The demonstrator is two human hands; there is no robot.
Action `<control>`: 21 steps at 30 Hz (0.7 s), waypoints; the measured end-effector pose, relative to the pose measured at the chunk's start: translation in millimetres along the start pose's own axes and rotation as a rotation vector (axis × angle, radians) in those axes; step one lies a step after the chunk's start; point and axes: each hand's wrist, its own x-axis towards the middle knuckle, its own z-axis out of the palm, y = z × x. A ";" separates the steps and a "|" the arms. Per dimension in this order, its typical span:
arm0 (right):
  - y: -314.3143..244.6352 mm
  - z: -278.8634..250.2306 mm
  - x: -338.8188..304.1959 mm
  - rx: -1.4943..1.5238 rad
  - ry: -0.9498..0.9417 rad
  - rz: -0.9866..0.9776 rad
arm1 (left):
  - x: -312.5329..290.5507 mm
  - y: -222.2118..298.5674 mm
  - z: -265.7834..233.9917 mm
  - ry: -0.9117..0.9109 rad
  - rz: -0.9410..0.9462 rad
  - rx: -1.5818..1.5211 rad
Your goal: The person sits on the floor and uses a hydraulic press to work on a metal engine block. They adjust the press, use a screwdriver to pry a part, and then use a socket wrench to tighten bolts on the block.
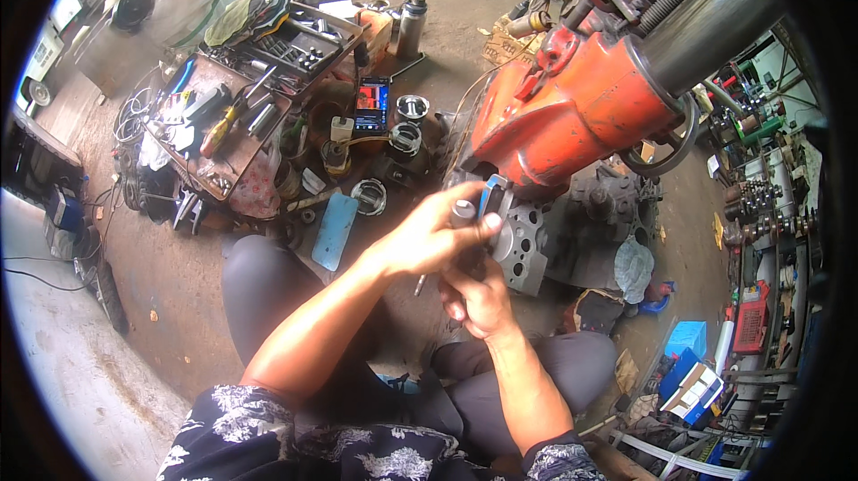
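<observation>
My left hand is closed round a grey cylindrical metal piece, whose rounded end shows above the fingers. At its fingertips is a narrow blue-and-grey piece, its kind unclear. A thin metal rod pokes out below that hand. Directly beneath it my right hand is closed, its fingers curled up against the left hand; whatever they grip is hidden. Just right of both hands stands a grey metal block with several round holes, partly behind the fingers, under a large red machine body.
Pistons and a lit phone are at centre left, above a light-blue flat case. A tool tray holds a yellow-handled screwdriver. A steel flask stands farther back. Boxes and racked parts line the right.
</observation>
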 end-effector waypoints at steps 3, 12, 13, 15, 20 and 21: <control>0.6 -2.8 2.0 0.007 0.116 -0.031 | -1.3 -4.6 -2.6 0.246 0.220 0.321; 0.5 1.7 4.6 0.024 0.218 -0.029 | -4.3 -23.0 3.1 -0.034 0.386 0.655; -0.2 2.3 4.3 0.038 0.213 -0.036 | -3.8 -23.6 2.6 -0.031 0.393 0.654; -0.7 3.3 5.2 0.036 0.210 -0.038 | -4.4 -23.9 1.5 -0.024 0.404 0.654; 0.9 3.7 6.7 0.010 0.209 -0.063 | -6.5 -24.4 -1.0 -0.052 0.318 0.682; 1.3 3.5 7.4 -0.006 0.211 -0.073 | -6.4 -24.8 -1.5 -0.053 0.334 0.666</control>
